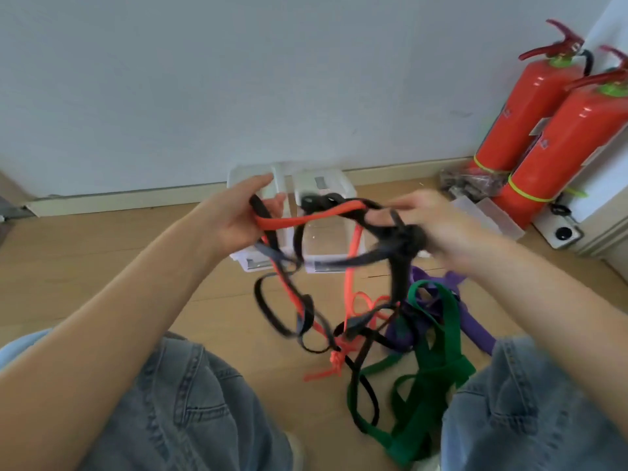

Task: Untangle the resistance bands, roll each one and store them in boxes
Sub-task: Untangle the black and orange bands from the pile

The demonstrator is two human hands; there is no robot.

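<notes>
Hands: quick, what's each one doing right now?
Left hand: grips the black band and orange band.
Right hand: grips the black band's bunched part.

I log the tangle as four colours: black band (356, 258), orange-red band (306, 217), green band (428, 379), purple band (475, 329). Boxes (326, 185) near the floor's far edge: clear plastic, whitish rims. Floor (136, 253): light tan wood grain. Wall (238, 79): plain pale grey-white. Two fire extinguishers (530, 107) at far right corner: red bodies, lime-green collars and straps. Jeans (176, 402): faded light blue denim.
</notes>
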